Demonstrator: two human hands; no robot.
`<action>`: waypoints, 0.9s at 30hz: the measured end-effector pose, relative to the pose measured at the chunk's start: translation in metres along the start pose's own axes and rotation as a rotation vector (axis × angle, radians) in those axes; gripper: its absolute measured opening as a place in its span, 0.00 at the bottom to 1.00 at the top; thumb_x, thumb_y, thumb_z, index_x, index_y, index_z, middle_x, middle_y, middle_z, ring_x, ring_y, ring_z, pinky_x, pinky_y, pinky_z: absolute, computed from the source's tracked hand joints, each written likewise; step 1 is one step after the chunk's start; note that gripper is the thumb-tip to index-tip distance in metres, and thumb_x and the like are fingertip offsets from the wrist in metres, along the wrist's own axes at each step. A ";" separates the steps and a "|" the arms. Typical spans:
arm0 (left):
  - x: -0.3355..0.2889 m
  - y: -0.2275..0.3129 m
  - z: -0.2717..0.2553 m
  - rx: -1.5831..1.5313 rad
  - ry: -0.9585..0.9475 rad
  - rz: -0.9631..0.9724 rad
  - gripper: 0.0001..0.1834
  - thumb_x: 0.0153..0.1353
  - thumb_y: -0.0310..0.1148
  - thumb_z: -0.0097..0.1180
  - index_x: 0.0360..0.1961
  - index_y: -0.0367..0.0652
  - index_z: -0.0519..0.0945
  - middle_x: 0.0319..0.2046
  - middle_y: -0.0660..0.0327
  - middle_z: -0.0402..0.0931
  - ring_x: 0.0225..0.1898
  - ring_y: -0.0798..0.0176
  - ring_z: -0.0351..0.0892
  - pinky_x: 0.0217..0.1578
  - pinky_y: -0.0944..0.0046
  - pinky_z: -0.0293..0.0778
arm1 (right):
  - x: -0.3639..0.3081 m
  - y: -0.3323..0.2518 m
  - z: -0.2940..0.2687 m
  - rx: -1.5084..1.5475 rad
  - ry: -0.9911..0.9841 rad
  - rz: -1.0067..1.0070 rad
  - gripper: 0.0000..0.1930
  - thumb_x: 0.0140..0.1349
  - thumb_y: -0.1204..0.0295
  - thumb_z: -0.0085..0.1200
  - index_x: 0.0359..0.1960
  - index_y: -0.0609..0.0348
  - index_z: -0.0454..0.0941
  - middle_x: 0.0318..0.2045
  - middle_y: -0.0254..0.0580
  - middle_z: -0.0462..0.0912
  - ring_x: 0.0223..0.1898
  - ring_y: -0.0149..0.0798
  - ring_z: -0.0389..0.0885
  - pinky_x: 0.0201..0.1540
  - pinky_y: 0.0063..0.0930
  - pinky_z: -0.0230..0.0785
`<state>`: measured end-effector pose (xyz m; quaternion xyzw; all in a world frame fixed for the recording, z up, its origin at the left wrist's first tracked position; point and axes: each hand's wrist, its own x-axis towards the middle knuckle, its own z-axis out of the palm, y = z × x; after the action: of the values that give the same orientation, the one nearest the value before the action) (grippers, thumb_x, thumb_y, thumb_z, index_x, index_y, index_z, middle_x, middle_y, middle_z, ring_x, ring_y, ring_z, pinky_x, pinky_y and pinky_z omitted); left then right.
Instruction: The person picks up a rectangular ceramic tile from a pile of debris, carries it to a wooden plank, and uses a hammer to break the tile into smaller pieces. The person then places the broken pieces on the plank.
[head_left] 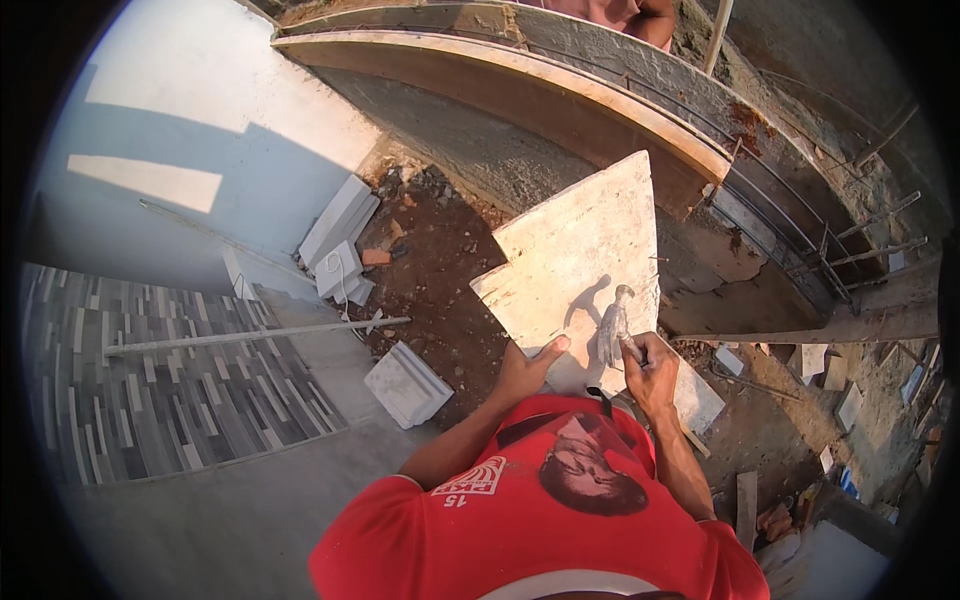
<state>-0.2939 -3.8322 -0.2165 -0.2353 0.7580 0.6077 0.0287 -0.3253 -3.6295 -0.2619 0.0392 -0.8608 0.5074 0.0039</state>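
A large pale flat board [590, 240] with a stepped left edge stands tilted in front of me, its lower part close to my red shirt. My left hand [525, 370] grips its lower left edge, thumb lying on the face and fingers out of sight behind. In my right hand [652, 372] is a hammer [612, 325], closed in the fingers by its handle. The grey hammer head is over the board's lower right part and throws a shadow on the pale surface. Whether the head touches the board, I cannot tell.
Beyond the board runs a long wooden plank [480, 65] along a concrete wall, with steel rods at the right. Someone's arm [655, 22] shows behind it. White blocks [405, 385], a brick [377, 257] and a long stick [260, 335] lie left; rubble and offcuts lie right.
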 end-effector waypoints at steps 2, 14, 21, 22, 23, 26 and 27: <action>-0.005 0.003 -0.001 0.075 -0.044 -0.050 0.20 0.65 0.34 0.66 0.53 0.32 0.80 0.45 0.54 0.84 0.47 0.64 0.80 0.51 0.60 0.75 | 0.006 0.007 -0.003 0.004 0.005 0.064 0.09 0.64 0.70 0.61 0.35 0.65 0.81 0.23 0.46 0.82 0.25 0.37 0.80 0.31 0.34 0.71; -0.022 0.003 -0.008 0.111 -0.067 0.085 0.22 0.64 0.33 0.67 0.55 0.32 0.78 0.48 0.55 0.82 0.50 0.63 0.79 0.53 0.61 0.74 | -0.003 0.003 -0.019 0.029 -0.024 0.077 0.09 0.65 0.71 0.61 0.36 0.66 0.81 0.28 0.49 0.85 0.29 0.40 0.83 0.35 0.35 0.73; 0.014 -0.041 -0.015 -0.173 0.068 0.133 0.23 0.65 0.30 0.64 0.58 0.30 0.76 0.53 0.53 0.79 0.54 0.59 0.77 0.57 0.60 0.71 | -0.071 0.007 -0.030 0.045 -0.132 -0.035 0.07 0.60 0.73 0.59 0.35 0.64 0.76 0.25 0.48 0.82 0.28 0.42 0.81 0.34 0.35 0.73; 0.022 -0.046 -0.027 -0.204 0.071 0.129 0.25 0.66 0.29 0.63 0.61 0.31 0.74 0.55 0.53 0.77 0.56 0.59 0.75 0.59 0.59 0.69 | -0.064 0.013 -0.038 0.071 0.007 -0.094 0.06 0.57 0.77 0.57 0.33 0.61 0.72 0.20 0.39 0.71 0.22 0.29 0.67 0.27 0.29 0.65; 0.025 -0.053 -0.035 -0.245 0.094 0.158 0.28 0.66 0.35 0.63 0.62 0.29 0.73 0.58 0.52 0.75 0.59 0.59 0.73 0.61 0.59 0.67 | -0.055 0.021 -0.059 -0.016 0.056 -0.070 0.05 0.61 0.77 0.57 0.33 0.62 0.72 0.21 0.39 0.74 0.23 0.29 0.70 0.27 0.29 0.66; 0.034 -0.071 -0.056 -0.251 0.024 0.075 0.37 0.68 0.48 0.62 0.65 0.26 0.70 0.63 0.50 0.71 0.63 0.58 0.69 0.66 0.59 0.62 | -0.010 0.042 -0.082 -0.134 0.322 -0.207 0.17 0.72 0.57 0.57 0.38 0.62 0.77 0.21 0.32 0.73 0.23 0.27 0.70 0.27 0.25 0.64; 0.035 -0.076 -0.059 -0.233 -0.004 0.049 0.38 0.68 0.49 0.61 0.65 0.26 0.70 0.63 0.50 0.71 0.63 0.58 0.69 0.66 0.59 0.62 | 0.002 0.044 -0.080 -0.026 0.278 -0.112 0.18 0.73 0.56 0.56 0.38 0.62 0.77 0.21 0.31 0.73 0.23 0.26 0.69 0.26 0.24 0.63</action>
<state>-0.2813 -3.9098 -0.2820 -0.2172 0.6876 0.6927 -0.0121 -0.3334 -3.5379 -0.2615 0.0164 -0.8549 0.4958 0.1520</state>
